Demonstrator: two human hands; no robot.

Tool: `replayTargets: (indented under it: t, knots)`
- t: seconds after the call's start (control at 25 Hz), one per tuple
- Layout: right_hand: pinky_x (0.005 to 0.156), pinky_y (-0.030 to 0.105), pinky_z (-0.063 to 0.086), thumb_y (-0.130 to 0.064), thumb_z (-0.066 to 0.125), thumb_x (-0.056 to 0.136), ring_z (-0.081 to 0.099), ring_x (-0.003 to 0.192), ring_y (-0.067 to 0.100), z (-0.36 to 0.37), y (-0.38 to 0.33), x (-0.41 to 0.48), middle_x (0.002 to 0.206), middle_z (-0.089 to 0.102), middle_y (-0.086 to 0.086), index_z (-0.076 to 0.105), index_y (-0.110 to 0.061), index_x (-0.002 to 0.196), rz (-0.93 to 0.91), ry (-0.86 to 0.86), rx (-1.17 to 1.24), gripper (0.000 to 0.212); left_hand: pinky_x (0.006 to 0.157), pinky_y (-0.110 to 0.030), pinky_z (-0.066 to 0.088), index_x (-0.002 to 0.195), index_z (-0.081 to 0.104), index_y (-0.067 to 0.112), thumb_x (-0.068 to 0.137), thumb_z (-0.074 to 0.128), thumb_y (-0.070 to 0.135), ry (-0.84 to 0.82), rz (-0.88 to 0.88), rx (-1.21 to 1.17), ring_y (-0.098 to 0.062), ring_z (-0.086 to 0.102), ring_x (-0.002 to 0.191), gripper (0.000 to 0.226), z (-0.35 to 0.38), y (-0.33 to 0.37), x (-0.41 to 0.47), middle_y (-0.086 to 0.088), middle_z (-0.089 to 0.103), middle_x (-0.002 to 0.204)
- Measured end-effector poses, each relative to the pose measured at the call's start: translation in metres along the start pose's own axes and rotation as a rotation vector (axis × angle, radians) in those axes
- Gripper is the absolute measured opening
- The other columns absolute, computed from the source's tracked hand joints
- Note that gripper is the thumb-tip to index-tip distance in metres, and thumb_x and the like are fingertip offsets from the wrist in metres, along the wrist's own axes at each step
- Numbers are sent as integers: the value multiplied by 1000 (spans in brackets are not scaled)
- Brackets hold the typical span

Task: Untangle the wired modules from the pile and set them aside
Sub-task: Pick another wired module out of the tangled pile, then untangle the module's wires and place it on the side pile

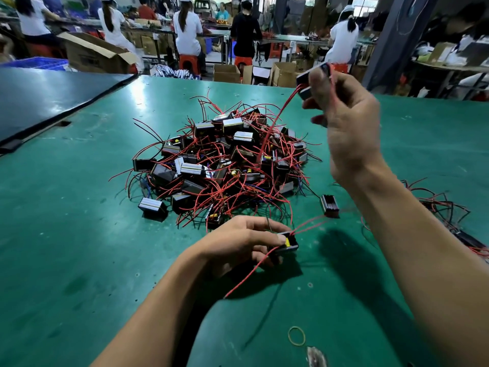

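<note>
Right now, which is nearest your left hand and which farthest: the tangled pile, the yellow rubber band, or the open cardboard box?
1. Tangled pile, just ahead of the left hand.
2. Yellow rubber band, nearer me, to the right.
3. Open cardboard box, beyond the table, far left.

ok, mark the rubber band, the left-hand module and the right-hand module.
rubber band (295,327): head view, top arc.
left-hand module (289,244): head view, yellow-marked top face.
right-hand module (304,76): head view, end left of fingers.
</note>
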State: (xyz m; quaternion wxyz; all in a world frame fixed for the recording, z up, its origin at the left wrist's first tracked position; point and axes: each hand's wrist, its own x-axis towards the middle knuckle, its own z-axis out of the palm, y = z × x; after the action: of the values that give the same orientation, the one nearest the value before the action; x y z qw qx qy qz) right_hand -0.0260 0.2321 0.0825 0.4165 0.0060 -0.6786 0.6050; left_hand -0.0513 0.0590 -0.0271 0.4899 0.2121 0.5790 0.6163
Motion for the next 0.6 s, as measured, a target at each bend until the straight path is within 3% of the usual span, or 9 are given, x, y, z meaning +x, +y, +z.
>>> replayTargets:
  t: [0.16,0.36,0.44,0.52,0.6]
  knots:
    - [62,22,47,-34,58,99,62,72,14,-24,1,-4,90,69,1,66,-17,100,249,-77,123,18,53,-15,45,111,68,-3,91,62,2,-55,-10,87,-12,52,62,22,0,3,-1,-10,71,87]
    - [49,20,40,-26,55,99,52,54,13,-51,40,-38,78,65,2,65,-14,98,554,-230,-54,15,63,-22,41,92,77,5,74,77,24,-50,-29,46,-21,53,73,26,0,0,-6,-12,68,82]
    - [54,21,42,-29,66,88,58,59,14,-60,54,-56,79,68,4,68,-11,100,653,-247,-45,21,63,-21,46,88,79,10,69,79,27,-8,-13,43,-19,57,71,26,-2,0,-5,-10,67,80]
    - [69,26,45,-33,73,73,65,72,16,-68,66,-73,83,73,2,73,-13,94,729,-206,-16,30,58,-19,49,85,79,13,67,79,30,24,7,35,-14,59,64,25,-2,1,-4,-7,66,75]
    - [69,23,49,-37,75,67,67,74,14,-73,73,-87,84,74,2,77,-15,88,762,-218,-26,31,54,-19,49,82,79,14,65,78,32,41,20,39,-15,59,61,24,-1,2,-3,-8,63,75]
